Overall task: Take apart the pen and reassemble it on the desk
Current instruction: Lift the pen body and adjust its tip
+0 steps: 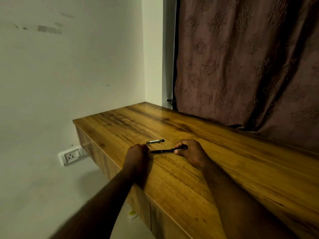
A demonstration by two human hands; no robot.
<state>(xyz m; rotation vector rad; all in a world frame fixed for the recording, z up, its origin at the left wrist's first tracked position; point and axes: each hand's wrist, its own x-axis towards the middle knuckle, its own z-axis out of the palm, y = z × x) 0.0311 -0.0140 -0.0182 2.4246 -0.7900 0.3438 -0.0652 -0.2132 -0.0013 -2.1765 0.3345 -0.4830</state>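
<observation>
The pen body point(162, 151) was held low over the surface point(215, 161) between the two hands, its rear end pinched by the right hand point(189, 152). The left hand point(137, 152) was curled at the tip end; whether a part was gripped there could not be told. A detached cap point(155, 141) lay just beyond the hands, so disassembly was judged begun and reassembly not yet done. The surface's edge ran under the left wrist; open room was seen beyond and rightward.

Desk point(224, 169) glossy wood-grain; pen point(162, 151) black, shiny; curtain point(250, 66) embossed cloth.
</observation>
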